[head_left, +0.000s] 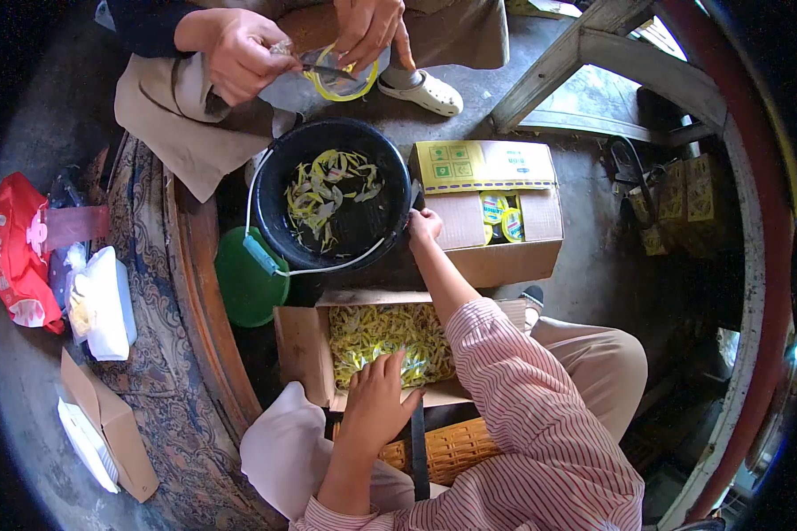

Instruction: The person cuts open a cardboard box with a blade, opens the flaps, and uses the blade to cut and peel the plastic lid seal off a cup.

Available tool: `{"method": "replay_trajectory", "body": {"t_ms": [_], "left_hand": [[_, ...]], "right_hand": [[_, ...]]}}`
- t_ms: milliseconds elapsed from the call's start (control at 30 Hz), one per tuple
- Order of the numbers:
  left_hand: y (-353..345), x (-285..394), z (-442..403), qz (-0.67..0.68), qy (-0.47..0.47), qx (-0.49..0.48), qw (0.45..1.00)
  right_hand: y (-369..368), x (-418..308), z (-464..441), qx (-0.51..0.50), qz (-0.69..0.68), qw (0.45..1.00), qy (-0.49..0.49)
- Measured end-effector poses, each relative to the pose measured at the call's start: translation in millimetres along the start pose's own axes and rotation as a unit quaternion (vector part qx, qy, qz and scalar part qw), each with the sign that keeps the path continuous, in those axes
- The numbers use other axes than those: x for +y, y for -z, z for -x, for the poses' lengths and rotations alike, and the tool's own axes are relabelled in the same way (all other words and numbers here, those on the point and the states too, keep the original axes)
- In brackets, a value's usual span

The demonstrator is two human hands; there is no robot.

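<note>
Left hand (pixel 376 403), fingers released, is over yellow strips (pixel 385 329) in a brown cardboard box (pixel 297 347); right hand (pixel 425 227) seemingly grasps a small grey blade (pixel 415 192) beside the round black bucket (pixel 365 228); best keep its edge outward.

Cut off by the top edge: the co-worker (pixel 239 57), head and shoulders out of frame. Cut off by the bottom edge: the lower part of the striped shirt (pixel 531 425). Covered at lower centre by the spread left hand (pixel 376 403): some of the yellow strips (pixel 390 329) in the open carton (pixel 299 343). Partly hidden below, behind shirt and dark strap (pixel 419 451): a woven basket (pixel 456 445). Impossible to make out at centre: the exact grip of the right hand (pixel 424 227), by the rim of the black bucket (pixel 397 155). Overlapped by that bucket: the green container's (pixel 239 288) upper right. Too small to read, right of centre: the finer print on the box (pixel 469 221). Lost in shadow, far right: details of stacked packages (pixel 687 199).
</note>
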State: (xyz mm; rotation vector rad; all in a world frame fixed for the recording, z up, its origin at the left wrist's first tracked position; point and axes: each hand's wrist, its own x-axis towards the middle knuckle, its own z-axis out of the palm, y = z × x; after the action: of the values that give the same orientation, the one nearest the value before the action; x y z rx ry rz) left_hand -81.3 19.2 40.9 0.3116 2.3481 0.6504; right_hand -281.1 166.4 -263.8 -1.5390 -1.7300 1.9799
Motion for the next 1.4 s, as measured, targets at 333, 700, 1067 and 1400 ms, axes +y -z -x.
{"method": "replay_trajectory", "body": {"t_ms": [333,700,1067,1400], "left_hand": [[0.1,1.0,4.0,0.011,-0.006,0.007,1.000],[-4.4,5.0,0.8,-0.019,0.003,-0.008,1.000],[-2.5,5.1,-2.2,-0.024,0.009,0.000,1.000],[-2.2,3.0,4.8,-0.035,-0.010,0.021,0.999]], "right_hand": [[88.3,-12.7,68.4,-0.071,0.166,0.960,0.216],[159.9,-16.1,33.3,-0.134,0.168,0.969,0.119],[194.2,-22.3,40.9,-0.390,0.335,0.835,0.198],[288.6,60.3,8.2,-0.252,0.315,0.908,0.112]]}}
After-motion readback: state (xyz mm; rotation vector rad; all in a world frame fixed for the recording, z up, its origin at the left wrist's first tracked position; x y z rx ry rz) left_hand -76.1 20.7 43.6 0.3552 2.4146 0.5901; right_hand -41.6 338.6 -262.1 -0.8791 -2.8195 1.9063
